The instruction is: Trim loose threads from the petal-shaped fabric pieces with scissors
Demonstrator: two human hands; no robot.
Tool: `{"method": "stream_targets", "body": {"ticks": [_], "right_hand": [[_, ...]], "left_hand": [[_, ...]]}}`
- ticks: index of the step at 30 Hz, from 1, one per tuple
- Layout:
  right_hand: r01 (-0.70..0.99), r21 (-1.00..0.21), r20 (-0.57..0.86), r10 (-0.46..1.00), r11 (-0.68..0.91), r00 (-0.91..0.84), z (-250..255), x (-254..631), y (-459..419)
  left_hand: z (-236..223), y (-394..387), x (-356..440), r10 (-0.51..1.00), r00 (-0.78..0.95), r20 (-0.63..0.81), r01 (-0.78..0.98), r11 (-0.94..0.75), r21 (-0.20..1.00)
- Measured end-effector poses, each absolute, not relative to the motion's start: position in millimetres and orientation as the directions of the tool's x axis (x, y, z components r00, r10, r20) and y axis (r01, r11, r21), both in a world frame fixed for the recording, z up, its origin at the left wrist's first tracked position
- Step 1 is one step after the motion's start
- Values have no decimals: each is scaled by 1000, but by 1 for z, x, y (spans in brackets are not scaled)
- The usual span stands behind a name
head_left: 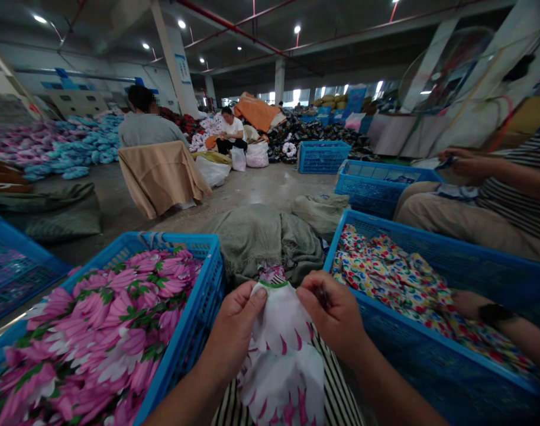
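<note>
**Crates hem in both hands**

A cloth piece (pixel 287 331) spans the gap between the left hand (pixel 241 316) and right hand (pixel 334 310). On the left, a blue crate (pixel 212 284) stands just beside the forearm; entry to its pink heap is from above, over the rim. On the right, the near wall of another crate (pixel 411 349) bars a low sideways path, and a co-worker's hand (pixel 467 305) occupies its interior. Ahead, sacking (pixel 256 236) fills the passage between crates, leaving room above it.

Cloth (pixel 281 325) hangs between the left crate (pixel 206 302) and the right crate (pixel 429 361).
</note>
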State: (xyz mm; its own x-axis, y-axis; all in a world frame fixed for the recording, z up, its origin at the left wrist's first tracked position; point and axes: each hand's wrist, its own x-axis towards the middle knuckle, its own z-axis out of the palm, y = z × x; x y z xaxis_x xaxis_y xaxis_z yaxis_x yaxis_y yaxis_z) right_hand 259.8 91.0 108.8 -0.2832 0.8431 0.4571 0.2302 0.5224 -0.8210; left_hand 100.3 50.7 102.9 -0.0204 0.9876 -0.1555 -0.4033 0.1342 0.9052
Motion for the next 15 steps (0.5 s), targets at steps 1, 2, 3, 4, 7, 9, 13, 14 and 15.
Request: {"method": "stream_targets", "body": {"ticks": [1, 2, 3, 4, 7, 9, 13, 14, 15], "right_hand": [[232, -798, 476, 818, 556, -323, 109, 260, 89], [238, -783, 475, 799, 575, -368, 109, 260, 87], [248, -777, 458, 791, 578, -406, 108, 259, 85], [258, -783, 432, 793, 567, -430, 108, 258, 84], [246, -842, 339, 825, 481, -451, 106, 252, 84], [219, -875, 301, 838, 433, -455, 106, 249, 84], [259, -825, 357, 819, 502, -449, 107, 246, 82], [279, -794, 387, 803, 540, -452, 107, 245, 82], [299, -761, 413, 786, 575, -460, 108, 245, 82]], "left_hand": [[103, 50, 102, 988, -9, -157, -414, 139, 900], [104, 50, 104, 987, 6, -159, -433, 145, 890], [105, 50, 106, 987, 24, -161, -457, 154, 876], [106, 49, 108, 985, 44, -166, -483, 166, 860], [108, 47, 112, 979, 101, -177, -544, 203, 814], [109, 45, 111, 977, 127, -170, -546, 212, 810], [111, 44, 107, 989, 75, -126, -353, 144, 925], [112, 43, 107, 993, 42, -106, -264, 113, 958], [112, 43, 106, 996, 13, -84, -179, 85, 980]]}}
